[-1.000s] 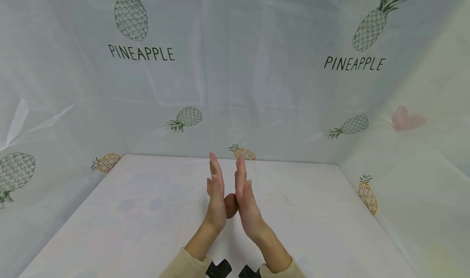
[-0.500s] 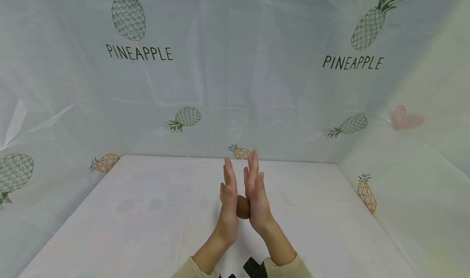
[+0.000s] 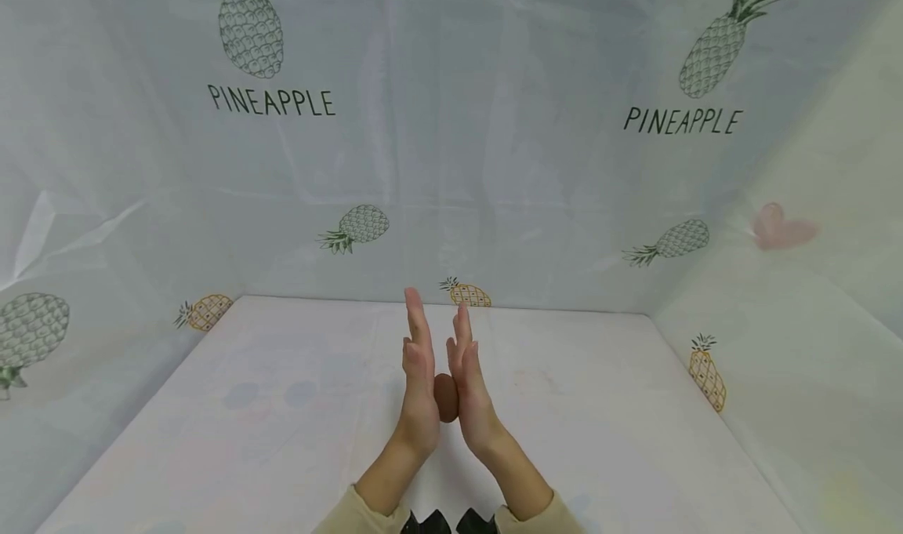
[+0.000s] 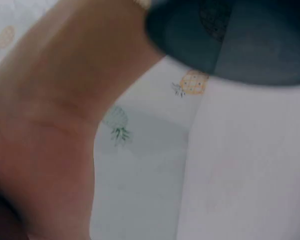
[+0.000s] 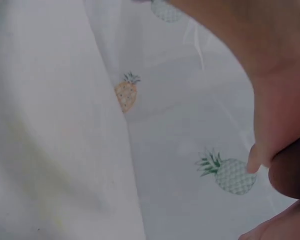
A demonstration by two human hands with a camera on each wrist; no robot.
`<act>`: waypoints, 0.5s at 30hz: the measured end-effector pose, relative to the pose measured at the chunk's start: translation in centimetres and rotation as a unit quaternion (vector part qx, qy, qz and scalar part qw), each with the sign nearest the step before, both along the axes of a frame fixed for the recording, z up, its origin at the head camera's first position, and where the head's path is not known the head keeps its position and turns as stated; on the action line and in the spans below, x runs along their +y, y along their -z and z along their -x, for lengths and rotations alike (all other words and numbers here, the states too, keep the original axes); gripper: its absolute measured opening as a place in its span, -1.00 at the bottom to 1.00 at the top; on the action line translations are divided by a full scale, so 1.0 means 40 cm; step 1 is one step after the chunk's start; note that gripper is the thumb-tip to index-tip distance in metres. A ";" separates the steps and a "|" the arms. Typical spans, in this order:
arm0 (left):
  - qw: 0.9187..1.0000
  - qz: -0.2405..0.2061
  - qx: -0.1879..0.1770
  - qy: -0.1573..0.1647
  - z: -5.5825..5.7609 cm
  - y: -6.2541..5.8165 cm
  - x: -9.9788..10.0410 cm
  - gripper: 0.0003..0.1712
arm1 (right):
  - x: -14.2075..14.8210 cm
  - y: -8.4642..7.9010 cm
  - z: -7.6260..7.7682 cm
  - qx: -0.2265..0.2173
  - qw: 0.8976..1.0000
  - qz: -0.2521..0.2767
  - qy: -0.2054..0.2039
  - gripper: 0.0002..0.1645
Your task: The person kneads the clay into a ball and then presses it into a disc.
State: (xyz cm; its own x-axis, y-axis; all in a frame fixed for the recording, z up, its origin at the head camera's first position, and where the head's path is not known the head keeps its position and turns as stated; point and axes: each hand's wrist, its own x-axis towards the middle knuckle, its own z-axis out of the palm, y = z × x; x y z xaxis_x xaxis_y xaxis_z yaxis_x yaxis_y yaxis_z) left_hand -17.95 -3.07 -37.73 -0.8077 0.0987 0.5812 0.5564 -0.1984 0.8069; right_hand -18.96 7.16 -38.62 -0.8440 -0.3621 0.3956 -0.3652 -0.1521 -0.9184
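Observation:
In the head view a smooth brown lump, oval and clay-like, sits between two palms. My left hand presses it from the left with straight fingers pointing up and away. From the other side my right hand lies flat against it, fingers also straight, its fingertips a little lower than the left ones. A gap shows between the fingers of the two hands. The right wrist view catches part of the brown lump by the palm. Only a dark edge of the lump shows in the left wrist view's corner.
A white-covered table spreads below the hands. Pale sheeting printed with pineapples rises behind and at both sides. Black wrist mounts show near the cuffs. A dark rounded shape blocks the left wrist view's upper right.
Both hands shifted right, then back left, with the lump between their palms. They slid against each other: right fingertips stood higher half a second ago, left ones do now. The lump now looks more oval.

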 end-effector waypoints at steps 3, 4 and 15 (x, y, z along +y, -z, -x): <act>1.000 -0.012 -0.013 0.004 0.009 -0.001 -0.006 -0.19 | -0.005 -0.006 -0.012 0.011 1.000 -0.001 -0.006 -0.24; 1.000 -0.011 -0.016 0.005 0.011 -0.001 -0.007 -0.20 | -0.005 -0.009 -0.015 0.016 1.000 0.000 -0.008 -0.24; 0.998 0.045 -0.038 0.000 0.000 0.026 0.020 -0.24 | 0.023 -0.034 -0.022 0.048 0.998 0.017 0.030 -0.22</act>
